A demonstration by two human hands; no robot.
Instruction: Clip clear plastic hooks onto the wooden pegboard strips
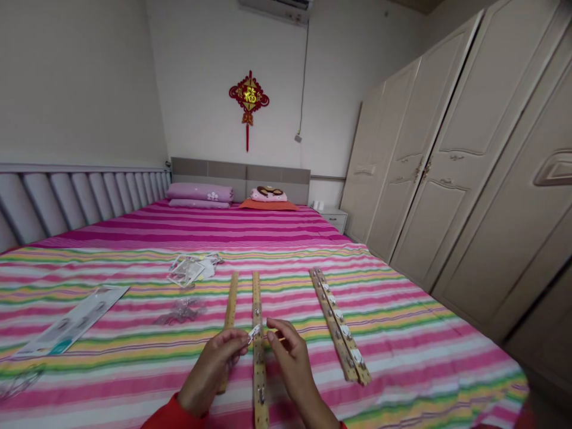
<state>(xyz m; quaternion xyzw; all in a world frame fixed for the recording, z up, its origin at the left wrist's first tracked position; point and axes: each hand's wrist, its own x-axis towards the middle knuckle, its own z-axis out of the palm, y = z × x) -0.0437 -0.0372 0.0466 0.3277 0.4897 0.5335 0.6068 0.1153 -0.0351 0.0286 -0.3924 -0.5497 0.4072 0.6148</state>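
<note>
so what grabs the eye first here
A pink, green and yellow striped bedspread fills the lower half. A red Chinese knot hangs on the wall above the headboard. Up front, the left hand pinches a small clear piece over a wooden strip, right hand beside it.
</note>
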